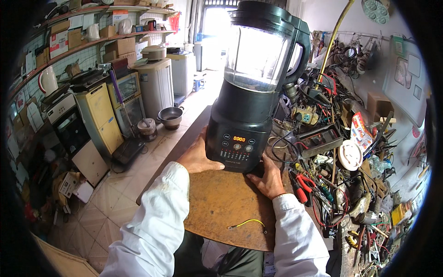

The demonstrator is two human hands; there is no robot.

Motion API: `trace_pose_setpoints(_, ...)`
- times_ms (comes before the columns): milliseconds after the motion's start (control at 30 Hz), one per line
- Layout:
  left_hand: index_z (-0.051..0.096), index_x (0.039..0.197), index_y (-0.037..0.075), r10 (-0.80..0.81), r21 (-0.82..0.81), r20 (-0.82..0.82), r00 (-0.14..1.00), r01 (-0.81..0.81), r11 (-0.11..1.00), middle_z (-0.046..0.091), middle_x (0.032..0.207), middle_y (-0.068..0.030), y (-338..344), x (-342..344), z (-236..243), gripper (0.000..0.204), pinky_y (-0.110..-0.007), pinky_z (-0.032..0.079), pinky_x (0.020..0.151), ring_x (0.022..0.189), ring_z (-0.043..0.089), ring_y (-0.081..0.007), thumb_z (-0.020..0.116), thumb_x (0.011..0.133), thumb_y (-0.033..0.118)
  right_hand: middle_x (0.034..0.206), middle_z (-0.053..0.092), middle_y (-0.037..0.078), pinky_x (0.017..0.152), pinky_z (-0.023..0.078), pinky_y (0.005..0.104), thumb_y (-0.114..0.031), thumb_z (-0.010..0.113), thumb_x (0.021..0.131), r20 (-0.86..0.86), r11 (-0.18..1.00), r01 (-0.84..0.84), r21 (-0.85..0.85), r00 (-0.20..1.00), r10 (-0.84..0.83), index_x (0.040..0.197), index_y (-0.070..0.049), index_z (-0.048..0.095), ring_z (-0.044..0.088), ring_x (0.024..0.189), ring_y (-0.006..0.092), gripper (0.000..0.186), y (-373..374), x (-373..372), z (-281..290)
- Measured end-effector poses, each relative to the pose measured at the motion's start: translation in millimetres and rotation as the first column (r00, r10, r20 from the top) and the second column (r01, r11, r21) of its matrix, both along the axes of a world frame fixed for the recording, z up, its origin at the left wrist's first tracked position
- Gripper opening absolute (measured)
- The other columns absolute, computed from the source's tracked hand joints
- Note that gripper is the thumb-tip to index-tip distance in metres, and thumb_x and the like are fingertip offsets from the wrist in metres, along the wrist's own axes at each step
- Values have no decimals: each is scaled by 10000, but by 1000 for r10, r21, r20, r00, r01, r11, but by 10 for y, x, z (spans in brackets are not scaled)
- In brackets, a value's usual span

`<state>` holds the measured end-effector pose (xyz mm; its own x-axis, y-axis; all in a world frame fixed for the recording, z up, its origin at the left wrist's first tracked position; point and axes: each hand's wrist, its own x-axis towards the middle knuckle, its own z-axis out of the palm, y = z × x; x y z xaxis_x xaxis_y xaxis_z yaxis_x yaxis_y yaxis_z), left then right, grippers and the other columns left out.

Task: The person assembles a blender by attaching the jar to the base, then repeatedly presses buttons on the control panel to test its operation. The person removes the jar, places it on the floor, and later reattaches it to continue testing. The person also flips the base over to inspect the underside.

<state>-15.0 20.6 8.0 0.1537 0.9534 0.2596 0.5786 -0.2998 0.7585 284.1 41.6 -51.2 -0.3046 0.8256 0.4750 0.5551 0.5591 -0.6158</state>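
Note:
A black countertop blender [242, 120] with a clear jug [256, 57], a black lid and a side handle stands on the brown wooden bench [217, 198]. Its front panel is lit with orange digits. My left hand [201, 154] grips the lower left side of the base, thumb along the front edge. On the opposite lower side, my right hand [269, 177] holds the base near its front corner. Fingers of both hands are partly hidden behind the base. Close to the bench's front edge lies a short yellow-green wire [249, 222] with metal ends.
Tools and tangled cables crowd the right side, including red-handled pliers [304, 183] and a dark open tray [319, 141]. A round white part [350, 154] lies there too. Beyond the bench's left edge, a dark pan [170, 117] and a cooker [147, 129] stand on the tiled floor.

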Motion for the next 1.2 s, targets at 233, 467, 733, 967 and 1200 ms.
trace_pose_setpoints(233,52,1700,38,0,-24,17,1000,1,1000,246,1723,-246,0,-7,4,1465,-448,218,1346,1618,241,-383,1002,622,321,1465,573,334,1166,477,456,-144,906,793,14,1000,-26,14,1000,26,1541,93,434,574,1378,458,915,-21,0,36)
trace_pose_setpoints(467,31,1699,26,6,-39,1,1000,-6,999,218,1732,-254,12,-7,-2,1490,-445,204,1348,1628,212,-385,1007,621,351,1461,576,331,1163,480,456,-151,898,804,30,1000,-27,16,999,26,1544,90,430,579,1374,455,908,-33,4,53)
trace_pose_setpoints(733,28,1697,15,-5,-32,12,1000,6,999,215,1732,-258,-2,-10,4,1493,-449,204,1346,1627,212,-386,1009,624,352,1460,579,324,1168,479,451,-132,904,792,29,1000,-9,9,1000,8,1548,92,429,580,1375,449,921,-37,-8,46)
trace_pose_setpoints(967,32,1697,12,3,-28,13,1000,-3,1000,209,1733,-262,20,-19,-34,1485,-450,203,1347,1629,207,-381,1010,634,358,1453,583,322,1157,488,449,-136,905,797,26,1000,-16,18,1000,15,1546,90,432,589,1365,447,914,-47,-9,56)
trace_pose_setpoints(1200,-8,1702,40,7,-17,-23,1000,-7,1000,173,1748,-250,35,-32,-59,1492,-473,182,1348,1633,183,-388,1002,662,391,1452,584,324,1156,487,453,-139,906,798,32,1000,-22,22,999,21,1548,85,433,584,1369,453,914,-71,-21,96)
